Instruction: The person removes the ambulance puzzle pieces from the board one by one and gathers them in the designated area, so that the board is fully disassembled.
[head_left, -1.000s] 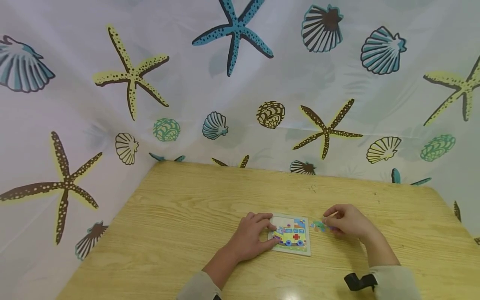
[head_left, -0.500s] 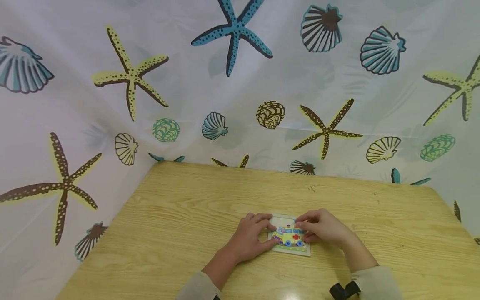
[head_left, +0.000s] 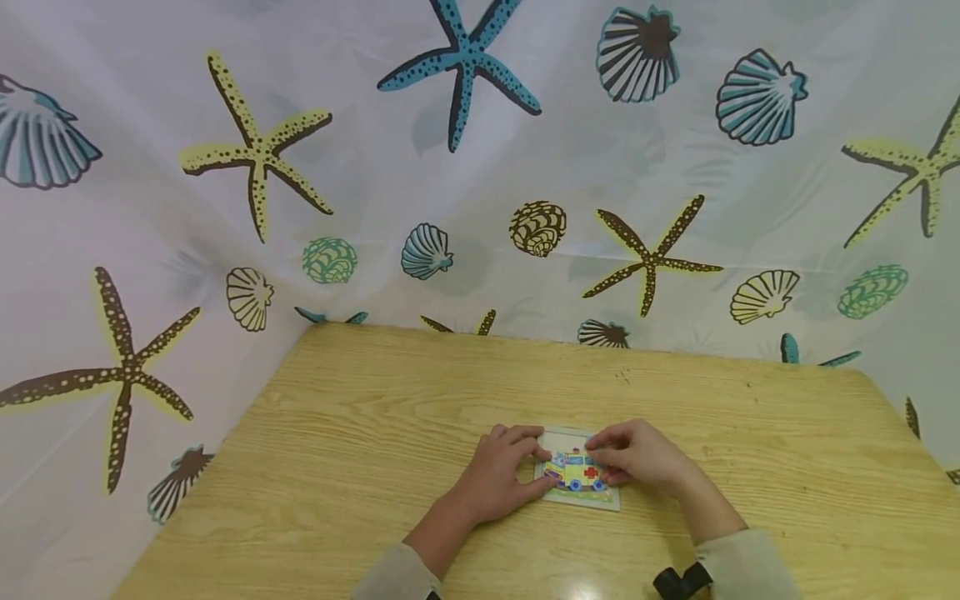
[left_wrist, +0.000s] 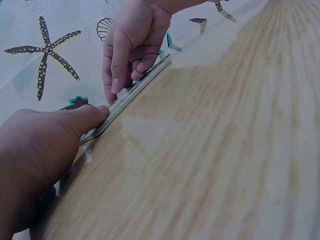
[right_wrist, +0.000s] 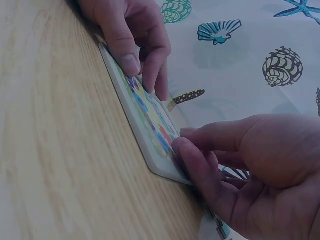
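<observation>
A small jigsaw puzzle board (head_left: 573, 500) with a pale frame and a yellow ambulance picture lies flat on the table. My left hand (head_left: 498, 479) holds its left side, the thumb (right_wrist: 131, 64) on the lower left part and the fingers near the upper left corner. At the right side of the board, my right hand (head_left: 641, 454) has thumb and fingertips (right_wrist: 182, 142) brought together over the upper right of the picture. They pinch a puzzle piece there, mostly covered by the fingers. The upper left of the board shows a plain pale area.
The wood-grain table (head_left: 360, 392) extends around the board on all sides. A white curtain (head_left: 360, 158) printed with starfish and shells hangs behind and at the sides. A black strap device (head_left: 681, 581) sits at the right sleeve.
My right hand has moved left from the table beside the board onto its upper right part. The green-printed piece beside the board is no longer visible. The left hand stays put.
</observation>
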